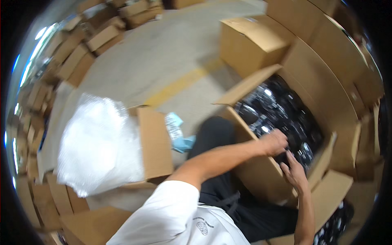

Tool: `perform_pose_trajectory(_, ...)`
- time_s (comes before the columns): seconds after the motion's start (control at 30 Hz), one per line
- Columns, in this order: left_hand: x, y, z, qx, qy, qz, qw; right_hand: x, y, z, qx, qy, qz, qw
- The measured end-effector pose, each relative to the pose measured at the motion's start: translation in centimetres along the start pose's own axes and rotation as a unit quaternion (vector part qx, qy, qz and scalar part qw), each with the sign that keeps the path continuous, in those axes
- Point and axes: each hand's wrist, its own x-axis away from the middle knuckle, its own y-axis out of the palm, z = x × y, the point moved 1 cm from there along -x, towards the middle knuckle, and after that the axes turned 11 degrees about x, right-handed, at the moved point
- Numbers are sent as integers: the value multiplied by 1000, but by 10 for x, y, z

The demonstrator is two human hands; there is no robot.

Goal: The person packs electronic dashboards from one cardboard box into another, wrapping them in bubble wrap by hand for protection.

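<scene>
An open cardboard box [255,165] stands in front of me on the right, full of glossy black items [281,108], rounded and packed close together. They look like black plastic, but their exact kind cannot be made out. My left hand [274,143] reaches across over the box's near side, its fingers curled closed against the black items. What lies in those fingers is hidden. Close beside it, my right hand [295,172] is at the box's near right part, index finger and thumb stretched apart, with the fingertips near the same black items.
On the left, a large bundle of clear bubble wrap [100,147] bulges from an open carton [155,143]. Light blue paper or film [179,136] lies beside it. A closed carton [253,43] stands beyond my box. Stacked cartons [77,65] line the far left; more black items [337,220] sit lower right.
</scene>
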Motion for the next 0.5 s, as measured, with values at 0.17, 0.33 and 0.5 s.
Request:
perform_pose_trajectory(0.17,48,-89,80,-15,81,155,985,0,-4,0,8,41,3,999)
perform_pose_trajectory(0.33,215,-256,78,-73,-177,282,940,2,-26,-17,-36,35,-23,998)
perform_pose_trajectory(0.5,413,-365,108,-587,-370,257,672,6,-27,-14,-23,35,-41,998)
